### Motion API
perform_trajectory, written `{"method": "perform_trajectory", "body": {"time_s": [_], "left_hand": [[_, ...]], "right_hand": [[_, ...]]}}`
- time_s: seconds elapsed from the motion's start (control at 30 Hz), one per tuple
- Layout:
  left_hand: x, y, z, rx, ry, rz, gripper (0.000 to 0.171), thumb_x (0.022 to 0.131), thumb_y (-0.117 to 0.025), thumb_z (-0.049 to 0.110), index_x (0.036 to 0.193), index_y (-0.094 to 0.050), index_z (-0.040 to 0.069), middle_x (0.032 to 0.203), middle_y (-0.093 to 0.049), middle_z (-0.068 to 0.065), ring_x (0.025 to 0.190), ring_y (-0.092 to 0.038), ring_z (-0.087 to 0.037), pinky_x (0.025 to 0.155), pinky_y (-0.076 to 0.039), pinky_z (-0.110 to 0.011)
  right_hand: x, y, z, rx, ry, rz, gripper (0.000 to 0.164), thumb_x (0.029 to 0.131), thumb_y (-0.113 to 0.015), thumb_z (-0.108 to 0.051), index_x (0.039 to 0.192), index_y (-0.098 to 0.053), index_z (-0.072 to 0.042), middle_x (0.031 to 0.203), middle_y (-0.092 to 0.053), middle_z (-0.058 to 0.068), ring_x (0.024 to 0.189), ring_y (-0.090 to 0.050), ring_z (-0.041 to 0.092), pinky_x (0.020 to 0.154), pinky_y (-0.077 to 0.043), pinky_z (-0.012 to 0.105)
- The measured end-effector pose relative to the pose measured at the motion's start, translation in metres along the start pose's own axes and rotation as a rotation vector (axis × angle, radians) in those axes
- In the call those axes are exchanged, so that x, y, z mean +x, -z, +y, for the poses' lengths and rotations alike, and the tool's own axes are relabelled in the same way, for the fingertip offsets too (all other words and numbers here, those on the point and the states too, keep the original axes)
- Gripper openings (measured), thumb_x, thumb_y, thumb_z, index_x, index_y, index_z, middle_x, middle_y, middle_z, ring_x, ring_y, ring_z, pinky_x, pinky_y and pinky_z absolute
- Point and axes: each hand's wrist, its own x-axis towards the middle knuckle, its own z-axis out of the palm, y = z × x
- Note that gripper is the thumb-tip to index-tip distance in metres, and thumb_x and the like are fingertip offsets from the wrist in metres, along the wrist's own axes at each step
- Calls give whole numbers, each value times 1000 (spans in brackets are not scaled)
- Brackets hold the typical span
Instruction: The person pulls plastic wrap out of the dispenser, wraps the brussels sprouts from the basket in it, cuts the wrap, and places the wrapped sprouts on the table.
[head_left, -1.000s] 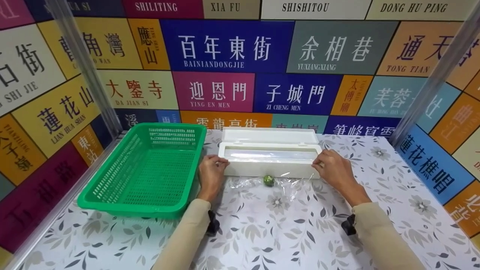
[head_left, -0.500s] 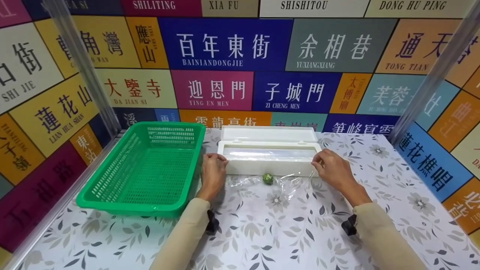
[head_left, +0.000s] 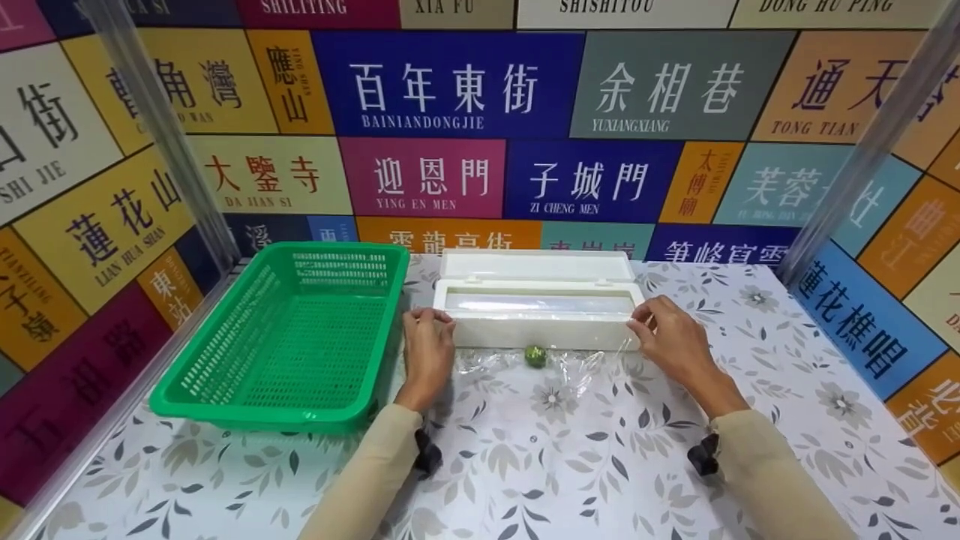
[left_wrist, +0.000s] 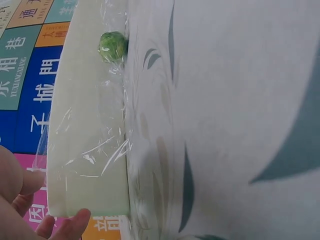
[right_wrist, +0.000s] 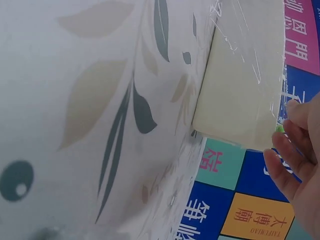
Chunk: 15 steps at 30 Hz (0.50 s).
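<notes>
A white cling film dispenser box [head_left: 544, 334] lies with its lid [head_left: 536, 265] raised at the back. Clear plastic wrap [left_wrist: 95, 145] hangs over its front wall onto the table. On the wrap, close against the front of the box, sits a small round green vegetable [head_left: 535, 356], also seen as a green ball [left_wrist: 113, 46] in the left wrist view. At the left end, my left hand [head_left: 429, 352] pinches the wrap's edge, other fingertips near the box corner. My right hand [head_left: 679, 345] pinches the wrap at the right end, its fingers [right_wrist: 285, 145] beside the box corner.
Left of the box stands a green perforated plastic basket [head_left: 360, 405], close to my left forearm. A floral cloth [head_left: 555, 472] covers the table. Behind rise walls of colourful printed signs [head_left: 450, 82], with clear corner posts [head_left: 862, 150] on both sides.
The head view has tilted a little, so the scene sits slightly higher in it. Both hands hold nearly the same places at the box ends, and the green vegetable stays put.
</notes>
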Motion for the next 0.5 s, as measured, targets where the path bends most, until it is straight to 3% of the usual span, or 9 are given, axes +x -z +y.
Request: {"method": "perform_trajectory", "body": {"time_s": [0.13, 0.33, 0.5], "left_hand": [[-2, 0, -1, 13, 17, 13, 6, 93, -66, 6, 95, -62, 3, 114, -52, -21, 111, -57, -40, 94, -49, -51], [-2, -1, -3, 2, 19, 8, 6, 93, -67, 7, 95, -62, 2, 108, -54, -20, 102, -58, -38, 90, -49, -50], [-1, 0, -3, -40, 45, -16, 6, 94, -65, 6, 96, -62, 2, 106, -54, -19, 94, -55, -33, 85, -47, -47]], "right_hand": [[0, -4, 2, 9, -23, 10, 25, 88, -77, -15, 109, -70, -4, 94, -67, 11, 82, -66, 28, 65, -48, 39], [3, -6, 1, -22, 1, 75, 8, 86, -78, -10, 93, -78, -6, 85, -69, 8, 76, -66, 27, 64, -51, 45], [2, -5, 0, -39, 23, 77, 7, 88, -75, -12, 89, -74, -5, 86, -67, 7, 76, -65, 26, 65, -50, 46]]}}
